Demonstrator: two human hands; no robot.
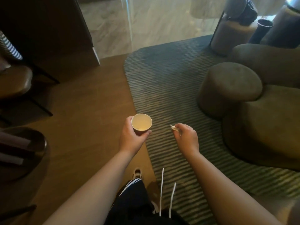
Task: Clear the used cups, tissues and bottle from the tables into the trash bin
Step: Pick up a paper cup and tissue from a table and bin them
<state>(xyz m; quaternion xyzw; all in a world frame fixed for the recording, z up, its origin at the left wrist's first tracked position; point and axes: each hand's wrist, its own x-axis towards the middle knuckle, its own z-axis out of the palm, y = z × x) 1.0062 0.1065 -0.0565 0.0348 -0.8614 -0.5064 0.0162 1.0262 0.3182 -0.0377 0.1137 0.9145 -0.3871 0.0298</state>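
Head view: my left hand [132, 137] grips a paper cup [141, 124] upright, held out above where the wooden floor [78, 111] meets the striped rug [164, 82]. My right hand [186, 137] pinches a crumpled tissue [174, 127] over the rug, near the round ottoman [227, 88].

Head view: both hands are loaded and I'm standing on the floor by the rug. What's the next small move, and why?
Probably keep walking ahead toward the dark cylindrical bin-like container at upper right, if that is the trash bin. The left hand grips an upright white paper cup and the right hand pinches a small crumpled tissue, so neither can pick up more, and no bin is within reach.
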